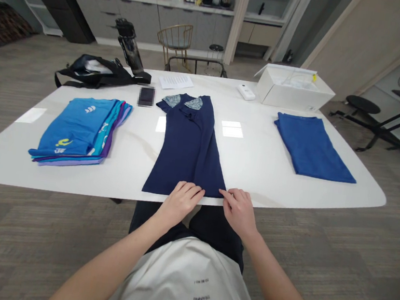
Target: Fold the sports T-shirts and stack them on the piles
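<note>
A navy T-shirt (182, 143) with grey patterned shoulder patches lies on the white table, its hem toward me. Its right side is folded inward lengthwise, so that sleeve rests on the body of the shirt. My left hand (182, 200) is at the middle of the hem, fingers curled and pinching the cloth by the inner fold edge. At the right-hand bottom corner, my right hand (239, 211) pinches the hem between thumb and index finger. The thumbs are partly hidden.
A stack of folded shirts (75, 127) sits on the left, a folded blue cloth (315, 147) on the right. Along the far side are a black bag (98, 75), a dark bottle (129, 46), a paper sheet (176, 82), a small white device (246, 92) and a white box (283, 92).
</note>
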A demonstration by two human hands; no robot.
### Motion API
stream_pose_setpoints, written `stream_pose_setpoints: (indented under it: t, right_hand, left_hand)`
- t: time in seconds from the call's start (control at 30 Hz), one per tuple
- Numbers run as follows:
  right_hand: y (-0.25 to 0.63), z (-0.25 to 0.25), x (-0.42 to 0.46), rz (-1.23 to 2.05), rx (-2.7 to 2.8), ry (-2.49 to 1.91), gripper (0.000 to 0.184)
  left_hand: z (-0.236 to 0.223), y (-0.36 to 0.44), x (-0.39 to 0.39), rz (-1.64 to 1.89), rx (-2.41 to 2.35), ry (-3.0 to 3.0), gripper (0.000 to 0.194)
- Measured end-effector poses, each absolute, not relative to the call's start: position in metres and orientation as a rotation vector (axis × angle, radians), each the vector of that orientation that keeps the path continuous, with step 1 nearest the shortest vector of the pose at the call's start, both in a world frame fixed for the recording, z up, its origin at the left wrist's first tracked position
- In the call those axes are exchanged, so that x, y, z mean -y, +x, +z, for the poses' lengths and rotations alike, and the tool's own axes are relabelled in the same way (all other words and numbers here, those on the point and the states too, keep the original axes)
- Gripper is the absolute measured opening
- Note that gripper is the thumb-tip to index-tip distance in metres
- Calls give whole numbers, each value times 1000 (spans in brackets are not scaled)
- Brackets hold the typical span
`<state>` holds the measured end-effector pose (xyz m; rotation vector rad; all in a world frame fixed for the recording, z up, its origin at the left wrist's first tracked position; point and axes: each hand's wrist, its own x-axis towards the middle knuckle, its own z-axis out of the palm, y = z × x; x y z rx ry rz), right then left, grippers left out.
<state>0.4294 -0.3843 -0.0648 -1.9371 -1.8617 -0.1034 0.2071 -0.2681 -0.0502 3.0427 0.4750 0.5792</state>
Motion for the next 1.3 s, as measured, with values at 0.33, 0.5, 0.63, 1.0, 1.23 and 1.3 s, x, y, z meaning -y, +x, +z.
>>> stream_pose_setpoints:
  t: [0.33, 0.5, 0.63, 1.0, 1.23, 1.3]
  right_hand:
    - [452, -41, 368, 14, 1847, -1868, 24]
    - [498, -23, 279, 206, 1811, -1893, 21]
    - [532, -24, 167, 261, 1806, -1900, 17]
    - [559, -41, -80, 183, 1733, -2148, 47]
    - [572, -64, -130, 226, 1857, -2188, 37]
    - [577, -66, -131, 150, 1878, -2114, 27]
  left_hand:
    - [-26, 209, 233, 542, -698, 2720, 27]
    - [-16, 234, 115, 502, -1044, 2553, 24]
    - [-13, 275, 11, 476, -1314, 2437, 27]
    - [-40, 366, -119, 308, -1763, 2477, 54]
    - [-49, 370, -140, 348, -1574, 2350, 26]
    - [-43, 369, -145, 501, -1442, 2326, 22]
